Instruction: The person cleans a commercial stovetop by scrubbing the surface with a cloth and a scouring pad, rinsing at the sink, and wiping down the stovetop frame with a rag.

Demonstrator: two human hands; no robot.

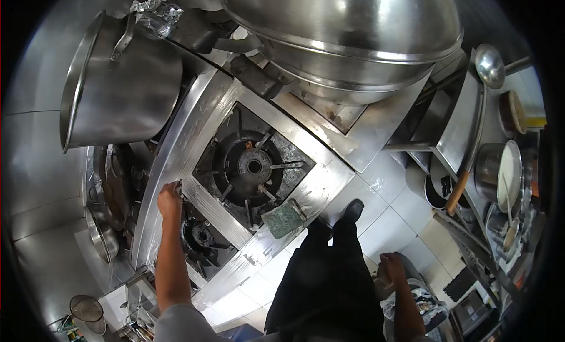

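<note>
Gas range (332, 176), one, steel-framed, centre of view, its surface wet and streaked with whitish film. Large burner (254, 165), round, dark, with radial pan supports, set in a square recess; small burner (202, 236), likewise dark, in the neighbouring recess to the left. Scouring pad (283, 220), green, one, lying on the front rim of the range beside the large burner's recess, apart from both hands. Left hand (169, 201), bare, at the steel frame beyond the small burner, fingers bent inward and close together; a small dark-and-silver item shows at the fingertips, though whether they pinch it cannot be told. Right hand (393, 268), bare, lowered by the person's side near a lined bin (422, 299), fingers partly curled; cannot tell whether they hold anything. Stockpot (132, 86), steel, large, left of the range. Basin (347, 18), steel, wide, rounded, at the far side. Ladle (489, 65), long, wooden-handled, at right, near a saucepan (491, 171) with pale contents.
</note>
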